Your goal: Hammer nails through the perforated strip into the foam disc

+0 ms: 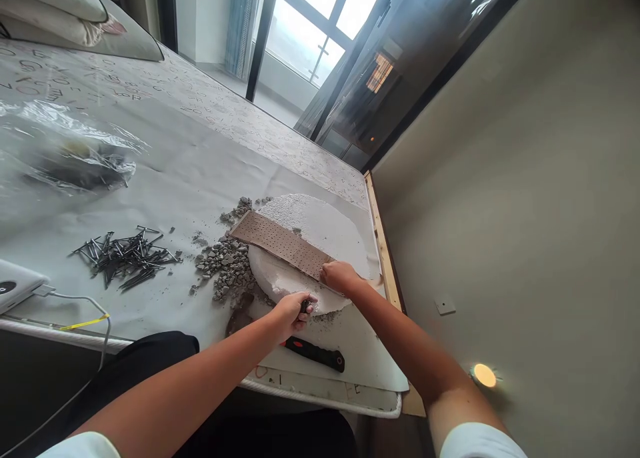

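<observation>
A round white foam block lies on the pale sheet, and a brown perforated strip rests slantwise across it. My right hand is closed at the strip's near right end. Just below the strip, over the block's near edge, my left hand is curled round a small dark thing that I cannot make out. Under my left wrist lies a hammer with a black and red handle, its head partly hidden by my forearm. Grey gravel is heaped along the block's left side.
Several loose nails form a pile on the left. Behind them sits a clear plastic bag with dark contents. A white device with a cable is at the left edge. A wall rises beyond the wooden edge on the right.
</observation>
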The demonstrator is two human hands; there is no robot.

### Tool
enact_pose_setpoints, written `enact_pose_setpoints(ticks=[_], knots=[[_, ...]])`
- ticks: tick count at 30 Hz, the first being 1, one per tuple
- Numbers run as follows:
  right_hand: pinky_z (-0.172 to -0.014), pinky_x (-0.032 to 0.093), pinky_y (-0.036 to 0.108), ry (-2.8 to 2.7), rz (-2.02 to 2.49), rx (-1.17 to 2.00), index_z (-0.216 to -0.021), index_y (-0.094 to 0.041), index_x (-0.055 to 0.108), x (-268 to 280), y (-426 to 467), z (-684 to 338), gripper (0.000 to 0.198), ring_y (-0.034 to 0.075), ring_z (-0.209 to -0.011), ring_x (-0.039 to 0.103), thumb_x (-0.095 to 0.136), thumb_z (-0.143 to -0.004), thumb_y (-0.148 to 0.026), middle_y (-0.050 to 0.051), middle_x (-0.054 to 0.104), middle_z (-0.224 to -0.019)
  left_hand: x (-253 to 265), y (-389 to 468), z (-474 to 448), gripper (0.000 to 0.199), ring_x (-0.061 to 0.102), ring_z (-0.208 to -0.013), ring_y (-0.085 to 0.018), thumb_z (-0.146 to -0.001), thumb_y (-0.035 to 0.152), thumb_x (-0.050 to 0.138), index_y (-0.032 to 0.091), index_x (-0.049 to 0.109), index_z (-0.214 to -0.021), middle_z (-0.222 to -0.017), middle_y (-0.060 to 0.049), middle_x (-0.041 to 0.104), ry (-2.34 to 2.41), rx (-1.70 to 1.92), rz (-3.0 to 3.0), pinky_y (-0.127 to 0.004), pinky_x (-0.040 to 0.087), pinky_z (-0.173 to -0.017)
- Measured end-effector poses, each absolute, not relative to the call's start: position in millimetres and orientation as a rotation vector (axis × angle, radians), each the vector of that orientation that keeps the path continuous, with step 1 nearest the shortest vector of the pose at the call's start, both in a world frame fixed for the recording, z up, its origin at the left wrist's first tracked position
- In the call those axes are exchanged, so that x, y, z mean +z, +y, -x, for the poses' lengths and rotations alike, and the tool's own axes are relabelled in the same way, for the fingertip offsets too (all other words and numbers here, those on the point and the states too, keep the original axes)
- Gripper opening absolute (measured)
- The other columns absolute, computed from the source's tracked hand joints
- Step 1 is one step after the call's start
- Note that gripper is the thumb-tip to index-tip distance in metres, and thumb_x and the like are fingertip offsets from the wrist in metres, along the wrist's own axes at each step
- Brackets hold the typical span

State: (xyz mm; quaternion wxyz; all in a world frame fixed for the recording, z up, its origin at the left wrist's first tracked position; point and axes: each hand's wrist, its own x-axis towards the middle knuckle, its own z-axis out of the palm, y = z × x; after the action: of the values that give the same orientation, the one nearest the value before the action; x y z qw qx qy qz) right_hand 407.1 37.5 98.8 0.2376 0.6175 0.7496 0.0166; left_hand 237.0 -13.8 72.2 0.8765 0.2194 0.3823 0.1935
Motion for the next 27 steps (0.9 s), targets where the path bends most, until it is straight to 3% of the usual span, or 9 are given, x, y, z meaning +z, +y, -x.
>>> enact_pose_setpoints(ticks=[9,15,20,27], knots=[[-0.071,0.043,0.025,2.067,-1.634,0.016,-0.103,-0.016,0.060,115.6,36.5,-403.8,0.025,0.020,-0.092,0.062,0.044,-0.085,-0.026,0.013,0.066,-0.102,70.8,-13.8,-236.9,0.022,0.025,-0.038,-0.003,-0.067,0.033,0.061,0.017,0.049,-0.076,-0.053,0.008,0.040,0.782,0.411,-0.449,-0.020,0.011,-0.041],[-0.065,0.043,0.026,2.020,-1.626,-0.016,-0.089,-0.014,0.065,121.7,38.9,-396.3,0.027,0.021,-0.082,0.064,0.042,-0.086,-0.027,0.013,0.068,-0.090,70.6,-13.4,-235.7,0.021,0.025,-0.039,-0.003,-0.068,0.033,0.061,0.017,0.051,-0.077,-0.054,0.007,0.041,0.795,0.409,-0.436,-0.021,0.013,-0.042],[-0.068,0.042,0.024,2.038,-1.635,-0.011,-0.100,-0.016,0.063,125.6,39.4,-396.6,0.025,0.019,-0.090,0.062,0.045,-0.085,-0.024,0.012,0.067,-0.101,71.3,-13.6,-235.2,0.021,0.025,-0.039,-0.003,-0.068,0.031,0.060,0.017,0.052,-0.080,-0.054,0.007,0.041,0.778,0.405,-0.434,-0.021,0.013,-0.042],[-0.067,0.043,0.024,2.008,-1.670,0.009,-0.097,-0.016,0.064,126.0,40.4,-397.7,0.027,0.019,-0.087,0.063,0.039,-0.089,-0.023,0.012,0.068,-0.099,66.5,-13.1,-236.7,0.020,0.025,-0.039,-0.003,-0.069,0.033,0.058,0.017,0.050,-0.078,-0.055,0.007,0.041,0.764,0.411,-0.444,-0.020,0.012,-0.041]])
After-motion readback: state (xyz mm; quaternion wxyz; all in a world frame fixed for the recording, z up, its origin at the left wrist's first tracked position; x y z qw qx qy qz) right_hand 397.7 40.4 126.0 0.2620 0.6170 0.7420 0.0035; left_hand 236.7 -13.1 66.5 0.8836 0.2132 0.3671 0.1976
